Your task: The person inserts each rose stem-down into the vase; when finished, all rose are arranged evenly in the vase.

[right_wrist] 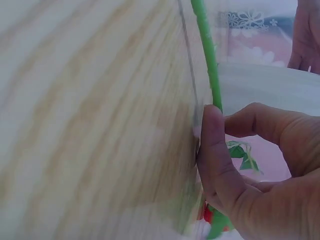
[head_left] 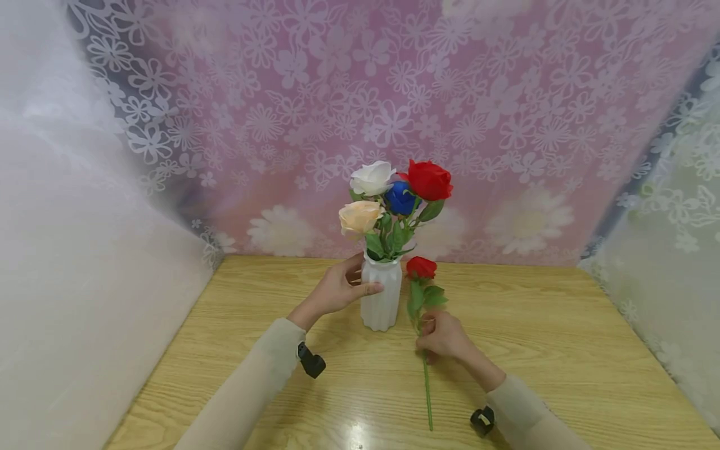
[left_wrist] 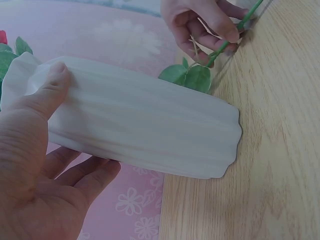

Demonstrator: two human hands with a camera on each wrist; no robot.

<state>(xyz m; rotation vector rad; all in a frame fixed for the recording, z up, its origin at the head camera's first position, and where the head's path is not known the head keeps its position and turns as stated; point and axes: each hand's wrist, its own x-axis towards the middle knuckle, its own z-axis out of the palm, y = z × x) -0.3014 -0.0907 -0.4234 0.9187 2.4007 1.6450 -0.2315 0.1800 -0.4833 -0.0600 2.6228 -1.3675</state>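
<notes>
A white ribbed vase (head_left: 380, 303) stands upright on the wooden table. My left hand (head_left: 336, 289) holds it near its neck, the thumb across the front and the fingers round the far side. White, blue, peach and large red roses (head_left: 430, 180) rise from its mouth with green leaves. To the right of the vase, my right hand (head_left: 447, 337) pinches the green stem (right_wrist: 211, 75) of another red rose (head_left: 421, 268) between thumb and fingers. That rose's bloom points away from me, and the bare stem end points toward me, low over the tabletop.
The wooden table (head_left: 534, 350) reaches back to a pink flower-patterned cloth (head_left: 360, 94). Pale sheets hang at the left (head_left: 84, 250) and right. Small black devices (head_left: 311, 360) are strapped at both wrists.
</notes>
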